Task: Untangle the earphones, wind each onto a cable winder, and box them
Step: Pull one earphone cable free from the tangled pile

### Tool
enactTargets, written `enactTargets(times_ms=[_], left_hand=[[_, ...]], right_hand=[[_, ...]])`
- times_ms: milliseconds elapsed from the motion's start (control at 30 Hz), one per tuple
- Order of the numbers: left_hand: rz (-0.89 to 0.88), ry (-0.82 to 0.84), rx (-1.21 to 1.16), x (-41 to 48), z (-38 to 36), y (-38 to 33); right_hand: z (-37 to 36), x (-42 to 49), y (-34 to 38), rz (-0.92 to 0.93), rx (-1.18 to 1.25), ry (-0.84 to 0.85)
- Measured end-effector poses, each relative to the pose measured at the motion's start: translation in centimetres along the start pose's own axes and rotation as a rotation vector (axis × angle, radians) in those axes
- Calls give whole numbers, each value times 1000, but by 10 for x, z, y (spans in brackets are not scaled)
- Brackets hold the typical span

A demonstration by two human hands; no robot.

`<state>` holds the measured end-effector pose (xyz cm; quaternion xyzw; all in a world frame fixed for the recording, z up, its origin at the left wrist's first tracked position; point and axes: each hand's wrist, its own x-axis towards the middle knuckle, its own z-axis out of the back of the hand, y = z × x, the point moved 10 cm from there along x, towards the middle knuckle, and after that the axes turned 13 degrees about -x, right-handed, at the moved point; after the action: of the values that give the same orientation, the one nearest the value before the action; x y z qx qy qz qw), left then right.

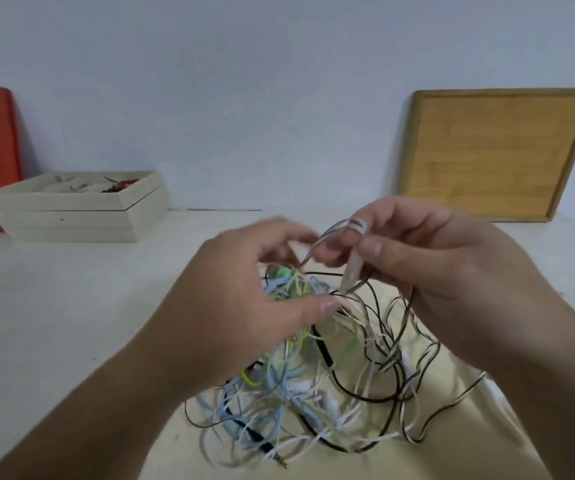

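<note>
1. The earphones (307,386): a light, limp tangle on the table (71,323) at 6 o'clock. The cords will likely snag, so hold by plugs or stiff parts.
2. The left hand (244,306) grips its top; the right hand (435,265), toward 2 o'clock, pinches a white cord (357,225).
3. The box (71,216) waits at 10 o'clock.

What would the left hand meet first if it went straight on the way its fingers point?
Probably the right hand, whose fingers pinch a white cable just beyond the left hand gripping the tangle; blur hides the exact gap.
</note>
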<state>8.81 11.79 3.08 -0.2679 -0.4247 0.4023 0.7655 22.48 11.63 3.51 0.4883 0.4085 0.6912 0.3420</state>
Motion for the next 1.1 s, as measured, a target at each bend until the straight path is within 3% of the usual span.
enactTargets(times_ms=[133, 367, 433, 500, 600, 667, 767, 867, 1000, 1100], left_hand=[[11, -164, 228, 4, 32, 14], [-68, -562, 462, -3, 99, -4], [-38, -606, 492, -6, 102, -3], [1, -568, 504, -4, 99, 3], [154, -299, 332, 5, 80, 27], [253, -87, 208, 6, 59, 39], [214, -43, 99, 7, 48, 36], [134, -75, 52, 8, 45, 30], [91, -57, 15, 8, 40, 25], [53, -32, -26, 8, 35, 18]], right_hand=[[33, -1, -2, -33, 30, -174], [54, -5, 9, -10, -71, -213], [62, -7, 13, 3, -77, -255], [72, -10, 11, -32, -180, -316], [88, -16, -2, -228, -691, -360], [89, -20, -17, -435, -972, -227], [77, -23, -41, -607, -1142, 34], [61, -14, -35, -480, -1266, 56], [16, -6, -9, -125, -803, -124], [-19, -4, -22, -70, -837, -21]])
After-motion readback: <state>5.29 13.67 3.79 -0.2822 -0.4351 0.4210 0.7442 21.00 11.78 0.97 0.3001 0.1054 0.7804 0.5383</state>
